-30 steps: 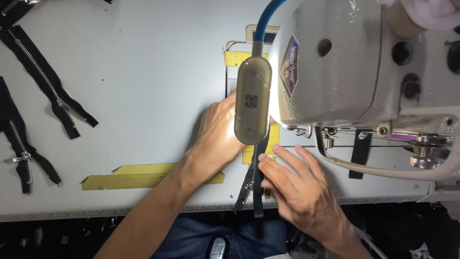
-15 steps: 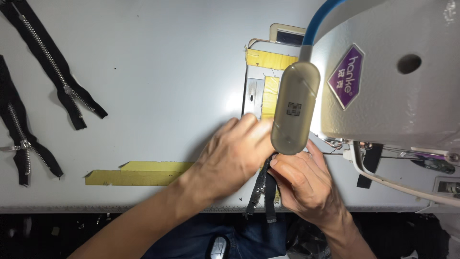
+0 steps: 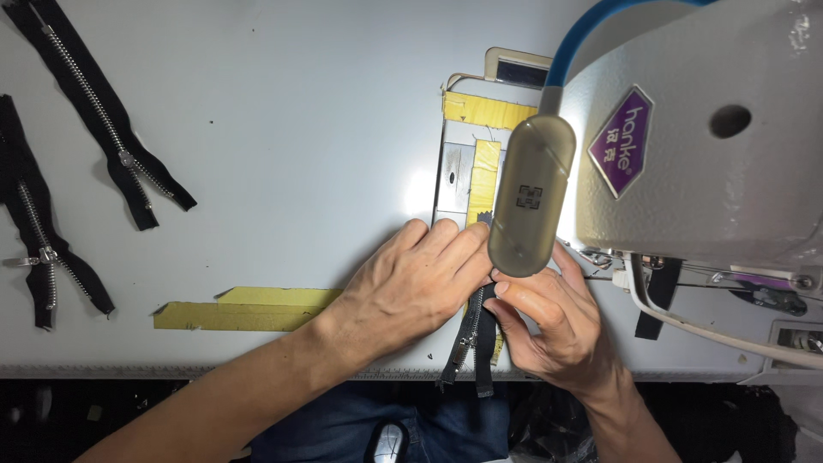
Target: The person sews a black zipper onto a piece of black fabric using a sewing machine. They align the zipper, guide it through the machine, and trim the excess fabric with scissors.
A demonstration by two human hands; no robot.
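Zipper [image 3: 470,339], black, metal teeth, lying across the near edge of the tabletop [image 3: 283,129], tail hanging over the edge, upper end running beneath the lamp head [image 3: 530,206] toward the needle area of the sewing machine [image 3: 711,137].

Left hand [image 3: 411,287]: flat, fingers together, pressing down on the tape's left side; fingertips at the edge of the metal plate [image 3: 453,180] with yellow tape [image 3: 487,111].

Right hand [image 3: 549,321]: curled, thumb and forefinger pinching the tape's right side just below the lamp head.

Changed within the last second: hands closed in. Right hand formerly spread flat beside the tape, now pinching it. Left hand slid in from beside the lamp, now touching the right at the fingertips. Reads as zipper lined up and held firm at the feed point, free handling over.

Against the earlier frames: view shifted left and nearer; machine head larger at the right, lamp head now over the fingertips, hiding the contact point. Needle itself not visible.

Unmoved on the tabletop: two spare black zippers [image 3: 103,120] near the far left corner and left edge; yellow strip [image 3: 244,309] along the near edge, left of the forearm.
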